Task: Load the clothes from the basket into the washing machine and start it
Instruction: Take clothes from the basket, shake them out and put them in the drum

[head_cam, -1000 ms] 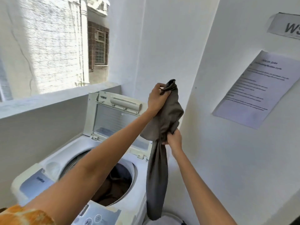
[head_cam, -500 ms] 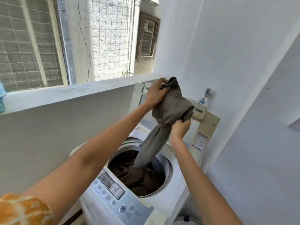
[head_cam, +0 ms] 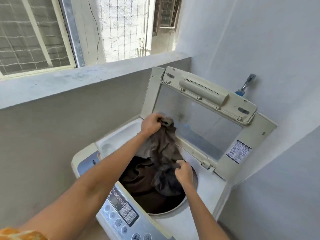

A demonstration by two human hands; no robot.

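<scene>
over the drum mouth: garment going in

over the open washing machine [head_cam: 204,187] the grey garment [head_cam: 162,149] hangs, lower end already on the dark clothes [head_cam: 138,179] in the drum. your left hand [head_cam: 149,124] grips its top; your right hand [head_cam: 184,172] pinches lower folds. loading step. next: let go, push it down. lid [head_cam: 199,116] up, control panel [head_cam: 121,210] untouched.

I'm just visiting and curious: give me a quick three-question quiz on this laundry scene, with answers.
1. True or false: the washer lid is closed.
2. Which hand grips the grey garment at its upper end, left or right?
3. The drum already holds: A) dark clothes B) only water C) white towels

Key: 1 false, it stands open. 2 the left hand; the right hand holds it lower, at the drum's rim. 3 A, dark clothes.
</scene>
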